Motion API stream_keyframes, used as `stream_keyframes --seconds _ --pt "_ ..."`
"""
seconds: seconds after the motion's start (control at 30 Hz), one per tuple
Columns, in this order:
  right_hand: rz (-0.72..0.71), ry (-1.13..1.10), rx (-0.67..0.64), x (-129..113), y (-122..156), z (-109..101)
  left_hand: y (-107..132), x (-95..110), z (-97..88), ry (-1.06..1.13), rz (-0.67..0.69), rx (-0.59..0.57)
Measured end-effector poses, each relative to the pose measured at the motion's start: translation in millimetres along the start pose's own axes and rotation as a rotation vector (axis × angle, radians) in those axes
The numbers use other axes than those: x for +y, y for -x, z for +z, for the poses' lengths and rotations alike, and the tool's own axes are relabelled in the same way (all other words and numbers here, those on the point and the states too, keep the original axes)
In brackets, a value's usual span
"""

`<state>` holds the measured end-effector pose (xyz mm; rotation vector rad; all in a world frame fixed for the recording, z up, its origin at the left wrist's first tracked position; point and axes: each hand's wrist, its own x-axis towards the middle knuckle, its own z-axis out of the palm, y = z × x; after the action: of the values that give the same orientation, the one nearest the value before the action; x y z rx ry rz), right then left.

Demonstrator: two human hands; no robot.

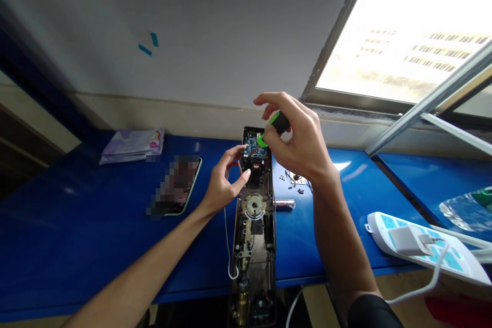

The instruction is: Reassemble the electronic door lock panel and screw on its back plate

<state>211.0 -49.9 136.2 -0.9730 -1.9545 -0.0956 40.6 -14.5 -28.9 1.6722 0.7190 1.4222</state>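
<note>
A long, opened electronic door lock housing [261, 241] lies lengthwise before me, its near end past the table's front edge. At its far end sits a blue circuit board [250, 141]. My right hand [302, 136] grips a green and black screwdriver [280, 122], whose shaft slants down to the board. My left hand [228, 174] is at the housing's left side, thumb and fingertips apart at the board's edge and the black part below it. Whether those fingertips pinch a small piece is hard to see. A thin white wire [226, 236] hangs beside the housing.
Right of the housing lie several small screws [301, 191] and a cylindrical battery [285, 204]. A phone [194, 184] and a purple packet [132, 144] are on the left of the blue table [115, 236]. A power strip [461, 261] with a plugged charger and a plastic bottle [467, 209] are at right.
</note>
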Motion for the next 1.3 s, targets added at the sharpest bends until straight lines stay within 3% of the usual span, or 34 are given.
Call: stream_keyframes --seconds 0.13,0.33,0.53,0.73,1.0,1.3 --pt "0.015 -0.004 0.047 1.6 0.1 4.5 0.2 1.8 0.8 0.004 -0.009 0.000" --pt "-0.014 -0.051 -0.057 -1.5 0.7 0.2 0.8 0.7 -0.2 -0.032 -0.020 -0.005" --pt "-0.025 0.035 0.030 -1.9 0.3 2.9 0.5 3.0 -0.9 -0.027 -0.019 -0.005" --pt "-0.044 -0.041 -0.094 -5.8 1.2 -0.5 1.0 0.2 -0.5 -0.041 -0.020 -0.006" --pt "-0.030 0.044 0.009 -2.8 1.6 3.3 0.3 1.1 -0.4 -0.048 -0.015 -0.004" --pt "-0.020 0.016 -0.037 -4.3 1.6 1.5 0.3 0.8 -0.5 -0.051 -0.020 -0.008"
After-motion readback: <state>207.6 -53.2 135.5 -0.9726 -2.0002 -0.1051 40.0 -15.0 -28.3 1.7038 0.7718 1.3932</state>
